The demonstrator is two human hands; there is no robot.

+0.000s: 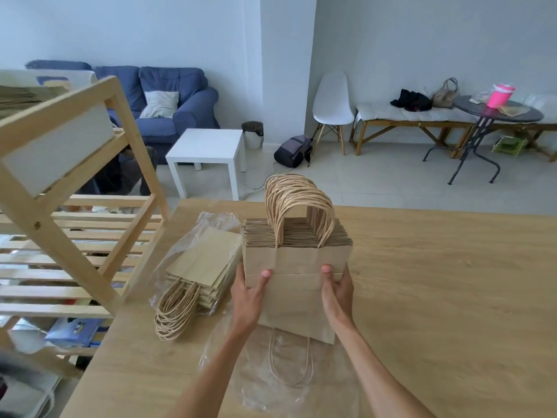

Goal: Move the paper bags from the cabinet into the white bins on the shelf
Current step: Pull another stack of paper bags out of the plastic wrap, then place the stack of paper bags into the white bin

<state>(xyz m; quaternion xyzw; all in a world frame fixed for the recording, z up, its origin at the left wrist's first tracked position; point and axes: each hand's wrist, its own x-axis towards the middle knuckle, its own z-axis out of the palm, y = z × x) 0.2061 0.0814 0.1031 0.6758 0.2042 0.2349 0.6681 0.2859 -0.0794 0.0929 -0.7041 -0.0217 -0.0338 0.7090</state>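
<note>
The bundle of paper bags [297, 267] stands upright above the wooden cabinet top [437, 282], handles up, its broad face toward the person and its long axis running left to right between the two hands. The left hand [248, 294] clamps the stack's left edge, thumb laid over the front face and fingers curled behind; the right hand [337, 292] mirrors it on the right edge. Both are closed round the bundle, neither spread wide, and the load looks evenly shared.

From the stack, the white bin [57, 149] sits at about ten o'clock, up on the wooden shelf [60, 233], well apart from the hands. So I'd judge the coming move a carry up and to the left, with the left hand leading since it is nearer the shelf.

Just beside the bundle at nine o'clock lies a second stack of bags [200, 267], flat in its clear plastic wrap [211, 218]. At six o'clock, below the held bundle, one loose bag handle [291, 362] lies on crumpled plastic.
</note>
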